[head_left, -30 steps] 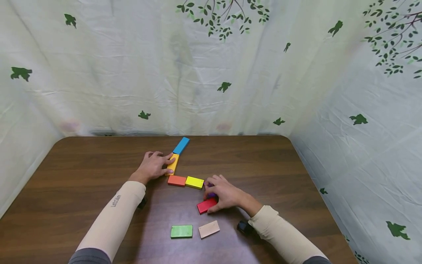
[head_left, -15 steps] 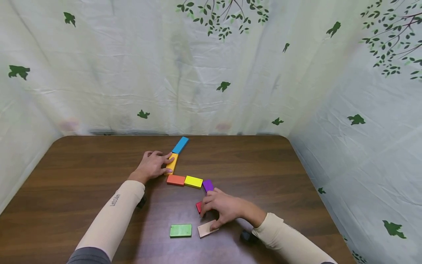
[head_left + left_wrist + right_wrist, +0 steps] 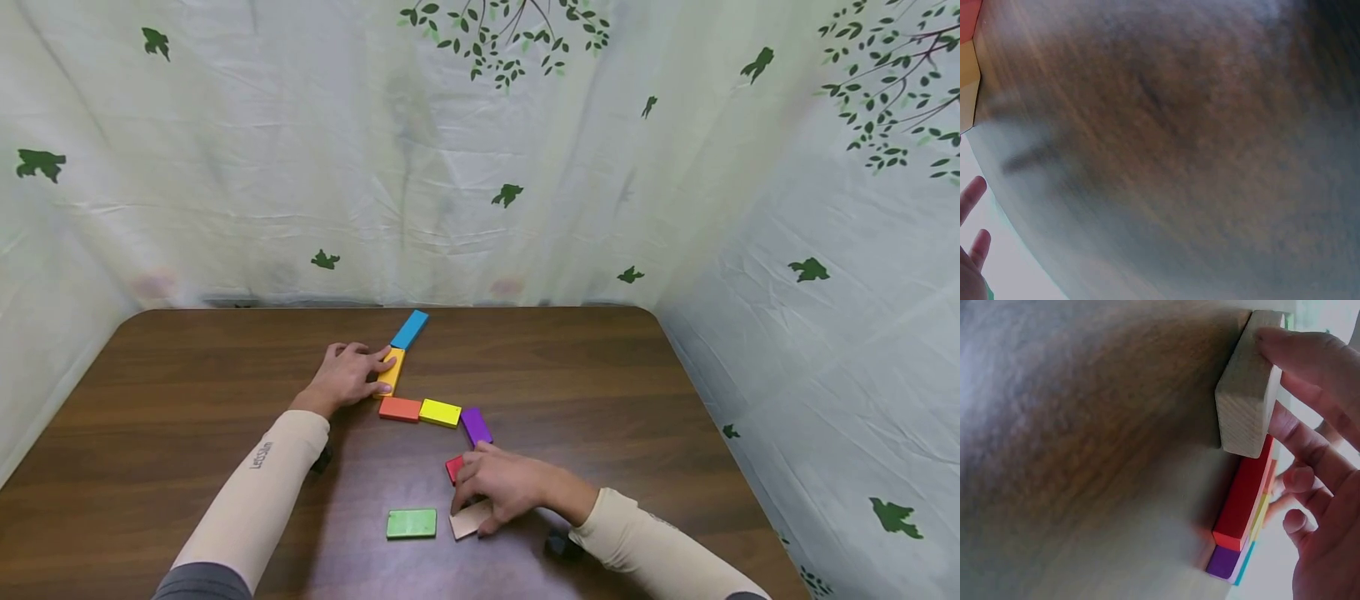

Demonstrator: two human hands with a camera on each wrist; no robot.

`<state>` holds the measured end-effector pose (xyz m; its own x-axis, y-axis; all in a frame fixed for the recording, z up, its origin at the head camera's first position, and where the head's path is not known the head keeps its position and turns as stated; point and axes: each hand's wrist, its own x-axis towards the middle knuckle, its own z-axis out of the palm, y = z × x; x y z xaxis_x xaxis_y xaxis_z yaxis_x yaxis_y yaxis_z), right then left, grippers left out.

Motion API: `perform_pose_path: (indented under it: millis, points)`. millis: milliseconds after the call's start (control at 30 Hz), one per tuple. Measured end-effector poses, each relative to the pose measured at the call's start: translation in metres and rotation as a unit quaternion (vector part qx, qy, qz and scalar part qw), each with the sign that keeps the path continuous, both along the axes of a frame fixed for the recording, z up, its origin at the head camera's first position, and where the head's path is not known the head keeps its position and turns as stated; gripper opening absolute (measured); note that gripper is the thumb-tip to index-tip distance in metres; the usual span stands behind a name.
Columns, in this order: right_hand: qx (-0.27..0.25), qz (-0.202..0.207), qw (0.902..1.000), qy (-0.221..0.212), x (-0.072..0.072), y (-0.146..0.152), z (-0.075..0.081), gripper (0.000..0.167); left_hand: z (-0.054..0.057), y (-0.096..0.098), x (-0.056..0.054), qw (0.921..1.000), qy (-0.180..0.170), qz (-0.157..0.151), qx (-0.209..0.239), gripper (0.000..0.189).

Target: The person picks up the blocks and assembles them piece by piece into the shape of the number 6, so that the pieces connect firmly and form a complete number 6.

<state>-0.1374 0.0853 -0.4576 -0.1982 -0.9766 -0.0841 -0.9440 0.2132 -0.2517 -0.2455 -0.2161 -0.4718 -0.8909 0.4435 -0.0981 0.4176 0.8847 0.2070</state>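
Note:
My left hand (image 3: 348, 377) rests with thumb and index finger on an orange-yellow block (image 3: 392, 372). At that block's far end lies a blue block (image 3: 409, 330). Thumb and fingers of my right hand (image 3: 506, 479) pinch a plain wooden block (image 3: 469, 518) across its long sides, low at the table. The right wrist view shows the thumb on one side of this wooden block (image 3: 1247, 412) and fingers on the other. Just beyond it is a red block (image 3: 453, 468), partly hidden by the right hand. A purple block (image 3: 476, 426) lies farther back.
An orange-red block (image 3: 401, 409) and a yellow block (image 3: 440, 413) join end to end mid-table, with the purple block at the right. To the left of the wooden block lies a green block (image 3: 412, 524). Leaf-printed cloth (image 3: 480, 150) hangs behind the brown table (image 3: 225, 375).
My right hand has come off the purple and red blocks and moved nearer, onto the wooden block, where its fingers have closed. The left hand has stayed at the orange-yellow block.

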Motion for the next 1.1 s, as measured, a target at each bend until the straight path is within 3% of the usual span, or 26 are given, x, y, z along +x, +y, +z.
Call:
perform_pose_path:
  millis: [300, 500, 967, 1100]
  points:
    - [-0.003, -0.003, 0.9999, 0.016, 0.001, -0.003, 0.0, 0.037, 0.002, -0.001, 0.001, 1.0, 0.002, 0.003, 0.001, 0.06]
    - [-0.044, -0.009, 0.9988, 0.021, -0.005, -0.009, 0.007, 0.038, 0.002, 0.0, 0.002, 1.0, 0.002, 0.003, 0.007, 0.06]
    - [-0.043, -0.04, 0.9973, -0.043, -0.034, -0.052, 0.016, 0.037, 0.002, 0.0, 0.0, 1.0, -0.004, 0.007, -0.004, 0.06]
    - [-0.045, -0.072, 0.9934, -0.077, -0.038, -0.062, 0.016, 0.037, 0.002, 0.0, 0.0, 1.0, -0.004, 0.006, -0.004, 0.06]
